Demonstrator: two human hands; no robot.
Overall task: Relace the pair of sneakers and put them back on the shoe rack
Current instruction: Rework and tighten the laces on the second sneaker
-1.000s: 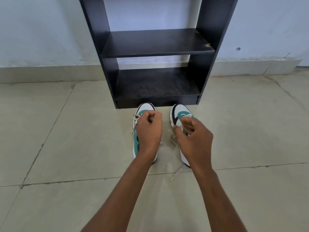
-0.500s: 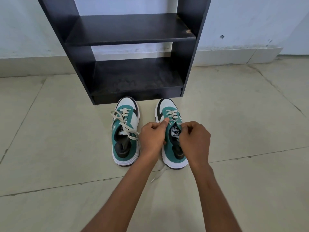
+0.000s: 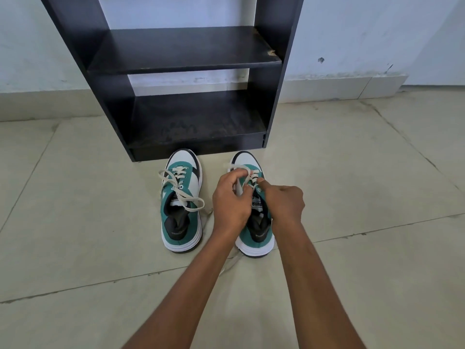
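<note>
Head view: the teal-and-white right-hand sneaker (image 3: 254,205) stands toe-first just before the black wooden shoe rack (image 3: 191,96), long axis pointing at it. Left hand (image 3: 232,200) and right hand (image 3: 283,201), equally near, pinch its cream lace (image 3: 247,173) over the forward eyelets.

Floor (image 3: 75,222): pale beige tiles, dark grout lines, some cracked. Wall (image 3: 377,34): pale blue-white, scuffed, small dark mark (image 3: 321,59) at right. Tile skirting (image 3: 339,88) along wall base.
</note>
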